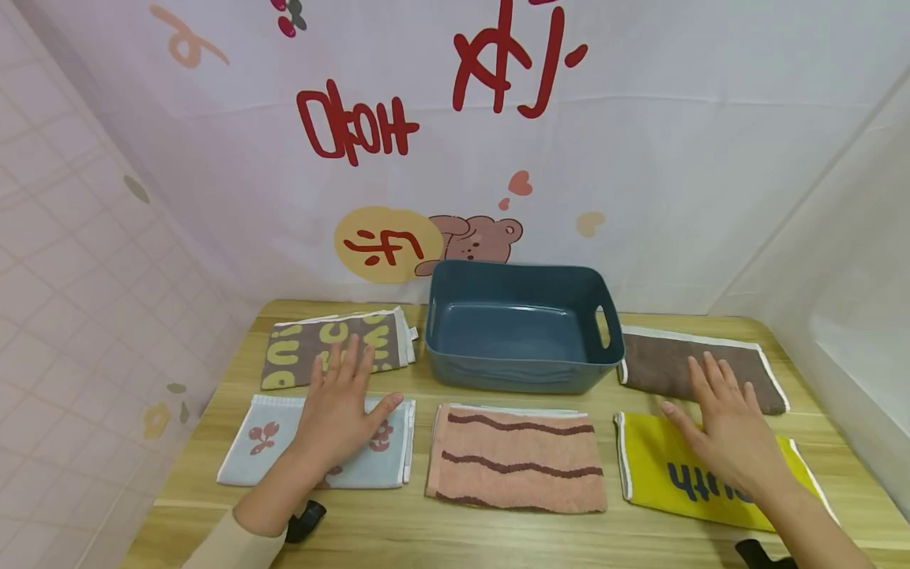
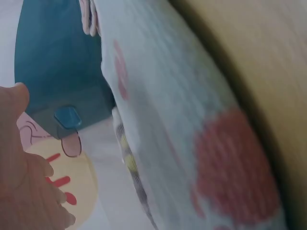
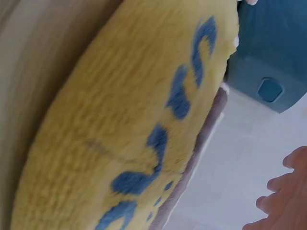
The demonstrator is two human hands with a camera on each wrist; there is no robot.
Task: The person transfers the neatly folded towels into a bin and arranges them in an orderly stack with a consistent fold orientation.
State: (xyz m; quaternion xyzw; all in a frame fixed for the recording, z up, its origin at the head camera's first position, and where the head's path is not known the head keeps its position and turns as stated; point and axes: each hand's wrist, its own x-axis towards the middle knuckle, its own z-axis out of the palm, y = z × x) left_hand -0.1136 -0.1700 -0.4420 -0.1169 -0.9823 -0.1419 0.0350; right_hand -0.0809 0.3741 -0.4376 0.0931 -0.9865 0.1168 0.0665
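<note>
**Six Folded Towels, One Bin, Two Hands Over a Wooden Table**

Left hand [image 1: 337, 415]: fingers extended, thumb apart, gripping nothing; held above the light-blue towel [image 1: 273, 454], front left. Right hand [image 1: 732, 435]: likewise extended, gripping nothing; above the yellow towel [image 1: 648, 458], front right. Both wrist views show a gap between fingers and cloth.

Edges and room: a strip of bare wood separates the pink wavy-striped towel [image 1: 519, 444], front centre, from each neighbour. A narrower strip runs between it and the bin; broader wood lies along the near side of the table [image 1: 398, 537].

Surroundings: teal bin [image 1: 512, 373], rear centre, two handle slots visible, its walls standing between the lettered towel [image 1: 293, 356], rear left, and the dark-brown towel [image 1: 657, 359], rear right. The latter's end lies against or just beside the bin; contact cannot be told. Printed cloth wall [image 1: 711, 158] closes off the back.
</note>
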